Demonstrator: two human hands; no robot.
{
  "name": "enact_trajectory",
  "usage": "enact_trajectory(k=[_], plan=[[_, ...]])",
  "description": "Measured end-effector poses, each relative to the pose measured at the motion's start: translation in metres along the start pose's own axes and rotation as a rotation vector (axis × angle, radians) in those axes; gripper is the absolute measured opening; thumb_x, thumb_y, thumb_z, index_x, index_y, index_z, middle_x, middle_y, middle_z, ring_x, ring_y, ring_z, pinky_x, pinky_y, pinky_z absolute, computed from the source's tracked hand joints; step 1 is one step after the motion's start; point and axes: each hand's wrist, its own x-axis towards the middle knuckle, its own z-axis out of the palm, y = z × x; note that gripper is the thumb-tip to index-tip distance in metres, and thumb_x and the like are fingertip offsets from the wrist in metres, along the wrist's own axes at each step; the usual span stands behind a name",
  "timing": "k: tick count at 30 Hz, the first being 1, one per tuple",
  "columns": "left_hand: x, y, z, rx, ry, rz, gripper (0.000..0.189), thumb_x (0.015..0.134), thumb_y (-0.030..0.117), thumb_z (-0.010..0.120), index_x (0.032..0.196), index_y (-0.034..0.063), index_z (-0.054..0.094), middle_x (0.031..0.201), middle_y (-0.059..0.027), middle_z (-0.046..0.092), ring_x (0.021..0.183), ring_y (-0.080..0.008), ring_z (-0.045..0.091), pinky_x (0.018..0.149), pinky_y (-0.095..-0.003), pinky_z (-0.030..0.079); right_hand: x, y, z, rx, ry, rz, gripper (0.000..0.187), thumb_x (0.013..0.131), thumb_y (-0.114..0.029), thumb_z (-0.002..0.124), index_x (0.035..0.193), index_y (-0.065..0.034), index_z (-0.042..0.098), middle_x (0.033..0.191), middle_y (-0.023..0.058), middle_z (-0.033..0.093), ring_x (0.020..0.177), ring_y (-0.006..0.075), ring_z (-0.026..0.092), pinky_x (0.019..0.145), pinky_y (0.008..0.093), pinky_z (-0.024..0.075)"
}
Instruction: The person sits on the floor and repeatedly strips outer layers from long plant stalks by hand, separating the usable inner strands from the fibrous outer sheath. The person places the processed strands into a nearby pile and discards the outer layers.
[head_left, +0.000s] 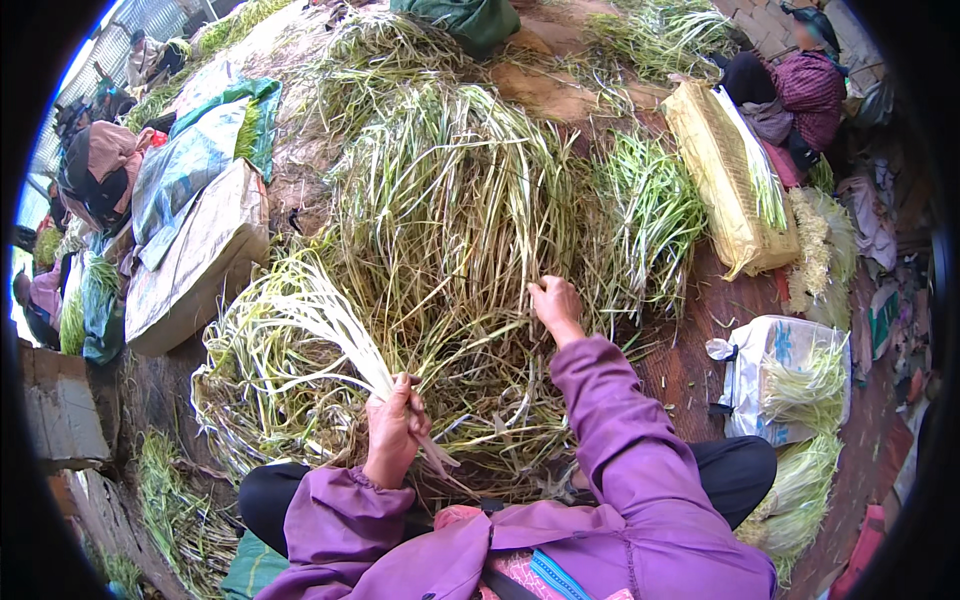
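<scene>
A bundle of pale, peeled leafy stalks (358, 349) is held in my left hand (393, 435), low and left of centre. Its white stems fan up and left, over a tangle of yellowed leaves; the lower ends stick out below my fist. Further right, my right hand (557, 306) has its fingers curled with the tips at a thin brownish stalk (527, 279). That stalk is at the near edge of a large heap of long green and dry leafy stalks (442, 202). The palm side of the right hand is hidden.
Greener stalks (651, 199) lie right of the heap. A yellow wrapped block (724, 180) bears pale stalks near a seated person (806, 97). At right, a white sack (750, 367) carries pale bunches. Left stand a sack-covered block (199, 262) and a cardboard box (64, 405). Other people sit far left.
</scene>
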Motion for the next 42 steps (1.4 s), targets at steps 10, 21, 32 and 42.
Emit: enact_trajectory(k=[10, 21, 32, 42], plan=[[0.005, -0.036, 0.012, 0.376, -0.024, 0.015, 0.022, 0.084, 0.018, 0.056, 0.095, -0.0001, 0.050, 0.072, -0.0081, 0.059, 0.032, -0.0052, 0.035, 0.028, -0.0197, 0.029, -0.197, -0.010, -0.019, 0.047, -0.006, -0.598, 0.019, 0.079, -0.023, 0.058, 0.068, -0.0092, 0.053, 0.063, 0.0024, 0.051, 0.046, 0.0137, 0.047, 0.038, 0.0274, 0.0378], [-0.015, -0.030, 0.022, 0.362, -0.065, 0.047, 0.017, 0.078, 0.012, 0.061, 0.087, -0.0001, 0.053, 0.048, 0.0029, 0.043, 0.033, -0.0053, 0.035, 0.031, -0.0198, 0.029, -0.226, -0.020, -0.028, 0.272, -0.344, -0.466, 0.042, 0.079, -0.047, 0.055, 0.080, -0.0054, 0.062, 0.063, 0.0096, 0.058, 0.060, 0.0223, 0.058, 0.055, 0.0347, 0.0449], [-0.024, -0.022, 0.026, 0.417, -0.098, 0.173, 0.016, 0.080, 0.015, 0.058, 0.085, -0.0010, 0.058, 0.053, 0.0004, 0.049, 0.034, -0.0053, 0.039, 0.032, -0.0197, 0.029, -0.168, -0.049, -0.028, 1.070, -0.498, -0.214, 0.021, 0.078, -0.016, 0.064, 0.093, -0.0010, 0.062, 0.077, 0.0027, 0.063, 0.061, 0.0065, 0.055, 0.055, 0.0195, 0.0458], [-0.012, -0.014, 0.024, 0.342, -0.064, 0.226, 0.017, 0.078, 0.014, 0.063, 0.085, 0.0010, 0.054, 0.051, 0.0008, 0.049, 0.035, -0.0042, 0.036, 0.031, -0.0184, 0.027, -0.189, -0.056, -0.020, 0.795, -0.384, -0.369, 0.020, 0.079, -0.016, 0.063, 0.089, 0.0010, 0.064, 0.071, 0.0025, 0.063, 0.062, 0.0066, 0.054, 0.054, 0.0238, 0.0447]])
